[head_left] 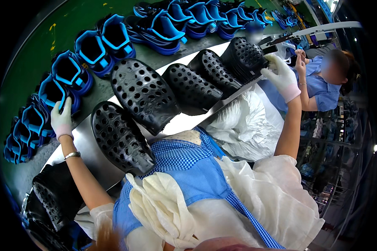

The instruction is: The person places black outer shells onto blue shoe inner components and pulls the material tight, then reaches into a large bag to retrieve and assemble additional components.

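Observation:
My left hand (pixel 62 119), in a white glove, has its thumb and fingers at the near edge of a black and blue high-collared shoe (pixel 53 90), seemingly gripping it. On the right, my gloved right hand (pixel 283 77) grips the end of a stack of black perforated shoe-shaped pieces (pixel 244 56). Between my hands, more of these black pieces lie on a shiny metal surface: a large one (pixel 144 94), one nearest me (pixel 119 138), and two smaller ones, including a middle one (pixel 192 85). What my right fingertips touch behind the stack is partly hidden.
A curved row of black and blue shoes (pixel 197 19) runs along the far side on a grey strip beside the green floor (pixel 25 54). A white plastic bag (pixel 247 125) bulges on my right. More black perforated pieces (pixel 50 196) sit lower left. Another person (pixel 322 88) in blue works at right.

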